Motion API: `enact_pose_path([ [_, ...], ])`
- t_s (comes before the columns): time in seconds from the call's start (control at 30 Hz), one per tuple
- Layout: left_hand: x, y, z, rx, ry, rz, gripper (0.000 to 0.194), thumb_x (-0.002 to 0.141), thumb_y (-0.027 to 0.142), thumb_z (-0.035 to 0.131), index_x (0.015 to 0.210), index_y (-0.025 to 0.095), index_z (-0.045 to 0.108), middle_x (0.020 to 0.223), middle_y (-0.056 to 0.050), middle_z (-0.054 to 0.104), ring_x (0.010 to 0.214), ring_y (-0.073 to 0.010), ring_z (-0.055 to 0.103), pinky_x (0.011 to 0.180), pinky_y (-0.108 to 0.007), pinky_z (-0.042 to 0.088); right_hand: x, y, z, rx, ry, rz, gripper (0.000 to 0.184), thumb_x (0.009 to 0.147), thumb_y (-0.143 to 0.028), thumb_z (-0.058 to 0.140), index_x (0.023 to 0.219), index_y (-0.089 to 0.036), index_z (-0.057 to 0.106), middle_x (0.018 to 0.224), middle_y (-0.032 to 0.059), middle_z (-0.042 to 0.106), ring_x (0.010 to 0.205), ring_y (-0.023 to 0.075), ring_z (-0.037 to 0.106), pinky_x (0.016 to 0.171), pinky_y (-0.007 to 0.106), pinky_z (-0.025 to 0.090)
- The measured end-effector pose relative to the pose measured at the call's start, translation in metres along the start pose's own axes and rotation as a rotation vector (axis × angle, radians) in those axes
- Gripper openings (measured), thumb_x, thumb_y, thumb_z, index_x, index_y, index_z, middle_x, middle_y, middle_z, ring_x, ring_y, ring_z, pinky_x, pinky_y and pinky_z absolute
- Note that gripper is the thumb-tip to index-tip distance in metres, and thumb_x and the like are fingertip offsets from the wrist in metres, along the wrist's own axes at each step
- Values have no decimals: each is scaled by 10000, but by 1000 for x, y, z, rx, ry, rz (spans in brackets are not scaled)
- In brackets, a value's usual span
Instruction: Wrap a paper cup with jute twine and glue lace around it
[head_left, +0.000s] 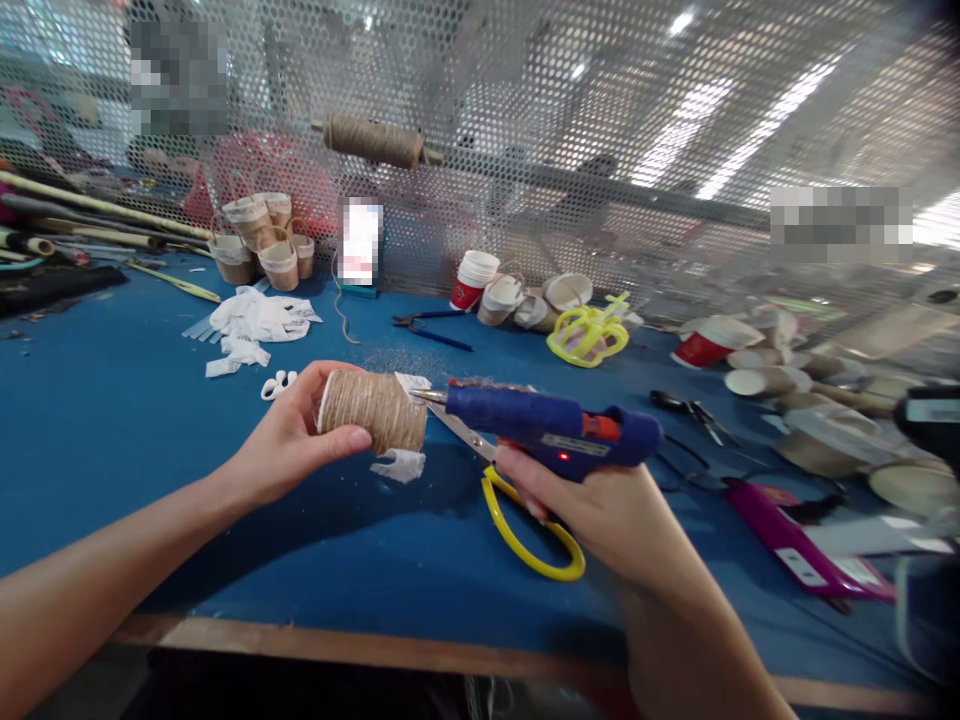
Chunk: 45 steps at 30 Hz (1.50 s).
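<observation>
My left hand [304, 430] is closed round a cup wrapped in brown twine [371, 412], held on its side above the blue table. White strips of cloth or paper [401, 465] hang at the cup's right end. In my right hand [574, 490] is a blue glue gun [540, 425] with a small red light lit. Its metal nozzle points left and meets, or nearly meets, the white strip at the cup's end. Beneath the glue gun lie scissors with yellow handles [525, 535], partly hidden by my right hand.
White fabric scraps [259, 318] lie at left, with several small twine-handled baskets [274, 240] behind. Blue-handled pliers [435, 328], paper cups [476, 275] and a yellow crown-shaped piece [589, 335] stand farther back. A purple power strip [799, 535] and cables lie at right. Perforated metal mesh [525, 120] closes the back.
</observation>
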<state>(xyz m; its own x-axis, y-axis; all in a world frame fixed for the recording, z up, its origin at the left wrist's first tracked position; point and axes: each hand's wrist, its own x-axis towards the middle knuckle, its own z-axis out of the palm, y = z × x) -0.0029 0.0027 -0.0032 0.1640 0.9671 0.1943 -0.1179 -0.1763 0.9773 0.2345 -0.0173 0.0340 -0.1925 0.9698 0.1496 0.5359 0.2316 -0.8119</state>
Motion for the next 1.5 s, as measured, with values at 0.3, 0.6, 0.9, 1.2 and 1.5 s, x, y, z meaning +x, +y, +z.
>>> enact_pose_path([
  [0.3,0,-4,-2,-55,13,-22,439,629,254,717,989,166,483,820,-2,568,663,-103,523,572,-203,449,0,-7,-1,-50,-39,-56,315,766,-408,577,516,-241,482,403,-36,456,391,127,444,389,267,383],
  [0.6,1,-6,-1,-119,30,-71,448,631,386,727,939,162,491,792,-8,549,609,-103,491,515,-224,430,0,-10,0,-96,-41,-91,203,758,-356,585,598,-232,574,575,-3,622,615,179,618,501,278,493],
  [0.9,2,-7,-2,-187,6,-68,431,649,441,720,892,164,496,756,-13,545,596,-102,495,504,-224,413,0,-12,0,-105,-55,-60,220,736,-355,596,553,-236,562,498,-9,587,611,190,621,502,279,494],
  [1.2,0,-6,-3,-49,-1,-52,434,635,318,722,954,162,473,736,5,541,611,-106,493,530,-223,417,-1,-6,-2,-49,30,-36,359,782,-420,564,503,-222,454,411,-49,456,391,99,425,431,244,413],
  [1.5,-1,-5,-3,-68,-4,-64,468,633,339,733,978,163,471,758,4,546,615,-106,510,526,-221,439,0,-5,0,-37,-5,-27,372,790,-424,569,502,-224,447,412,-42,459,391,101,423,420,255,411],
])
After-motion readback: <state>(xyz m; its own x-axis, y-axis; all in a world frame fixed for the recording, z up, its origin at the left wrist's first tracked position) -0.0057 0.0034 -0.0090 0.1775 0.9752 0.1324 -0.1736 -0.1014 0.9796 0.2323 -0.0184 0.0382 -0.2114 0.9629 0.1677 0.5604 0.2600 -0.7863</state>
